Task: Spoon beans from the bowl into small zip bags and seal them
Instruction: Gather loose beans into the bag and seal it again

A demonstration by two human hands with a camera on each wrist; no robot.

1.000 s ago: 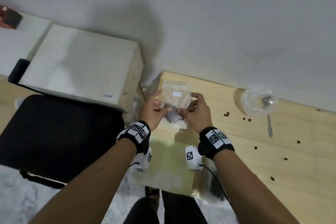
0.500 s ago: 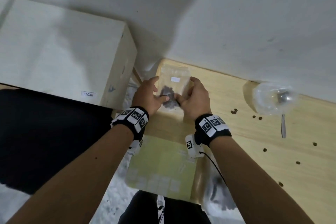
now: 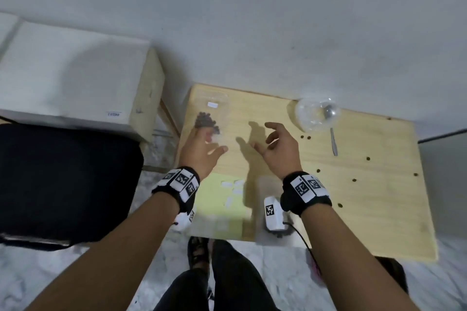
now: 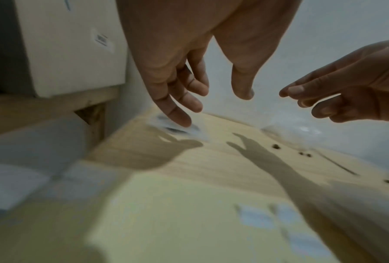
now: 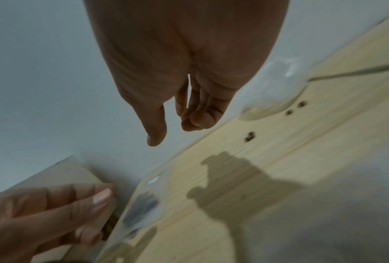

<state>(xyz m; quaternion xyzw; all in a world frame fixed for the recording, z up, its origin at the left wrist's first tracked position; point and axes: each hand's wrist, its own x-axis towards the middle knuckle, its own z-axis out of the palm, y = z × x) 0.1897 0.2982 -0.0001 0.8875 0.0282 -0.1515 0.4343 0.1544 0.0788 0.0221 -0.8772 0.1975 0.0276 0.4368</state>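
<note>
Clear zip bag point(image 3: 211, 118) with beans lies filled beyond the left hand point(image 3: 202, 149); both hands are loose and empty, the right hand point(image 3: 276, 149) nearer the bowl point(image 3: 316, 115).

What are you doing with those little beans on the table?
A person is packing beans into small bags. One bag with beans lies at the far left corner of the wooden table, the left hand open just above it. The right hand hovers open, holding nothing. The clear bowl holds the spoon, and stray beans dot the table.
</note>
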